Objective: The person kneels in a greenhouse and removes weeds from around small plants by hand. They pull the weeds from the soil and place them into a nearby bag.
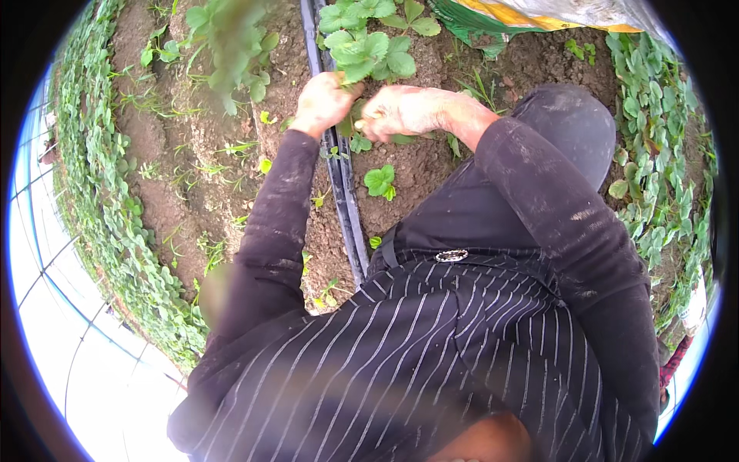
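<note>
My left hand [324,103] is curled at the near side of a leafy strawberry plant [369,53], over the black drip hoses [344,199]. Its fingertips are partly hidden among the leaves. Just to the right, my right hand [395,112] has its fingers bent in towards the left hand, low at the plant's base. Whether stems or leaves are pinched in either hand cannot be made out. Small green leaves [361,143] show beneath the right hand. A separate young strawberry plant [380,181] grows from the soil closer to me.
My bent knee [568,130] stands right of the hands. A green, yellow and white sack [519,17] lies beyond. Strawberry rows [124,213] run along the left and right [664,144]. A blurred plant [234,46] rises at upper left. Another person's red sleeve [675,364] shows at far right.
</note>
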Available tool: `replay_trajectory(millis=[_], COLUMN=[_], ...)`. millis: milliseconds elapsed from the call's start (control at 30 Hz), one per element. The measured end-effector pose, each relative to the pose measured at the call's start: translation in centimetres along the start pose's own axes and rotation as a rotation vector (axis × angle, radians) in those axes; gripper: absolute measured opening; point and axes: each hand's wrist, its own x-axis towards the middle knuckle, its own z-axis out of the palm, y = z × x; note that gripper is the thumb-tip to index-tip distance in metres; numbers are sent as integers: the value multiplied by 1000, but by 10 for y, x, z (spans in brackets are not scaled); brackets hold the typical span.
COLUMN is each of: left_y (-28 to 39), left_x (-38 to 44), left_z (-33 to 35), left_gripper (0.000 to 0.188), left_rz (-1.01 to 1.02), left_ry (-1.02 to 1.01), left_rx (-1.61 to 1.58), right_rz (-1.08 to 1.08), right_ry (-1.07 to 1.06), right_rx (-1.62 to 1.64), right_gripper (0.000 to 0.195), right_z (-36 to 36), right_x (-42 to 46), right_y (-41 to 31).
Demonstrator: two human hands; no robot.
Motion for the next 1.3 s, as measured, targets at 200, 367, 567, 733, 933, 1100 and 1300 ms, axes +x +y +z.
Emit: replay_trajectory(millis=[200,367,567,733,933,1100,1300], left_y=[-16,-31,-7,24,38,33,32], left_x=[-21,-27,-11,15,57,65,52], left_z=[-12,-10,-26,-46,-35,-36,-35], left_gripper=[17,17,19,21,23,21,27], left_rz=[-58,-116,-29,152,170,10,-45], left_ry=[132,334,477,282,28,-124,-219], left_rx=[-255,-459,-585,-96,603,754,736], right_rz=[-210,427,621,598,625,525,434], right_ry=[758,623,352,134,337,571,768], right_rx=[-122,-662,-651,-682,-641,-674,-702], right_gripper=[25,22,32,32,32,26,19], right_z=[-35,-50,-40,-44,-43,-40,-39], right_x=[10,-4,-1,-4,-6,-11,2], right_y=[-1,30,17,3,15,9,24])
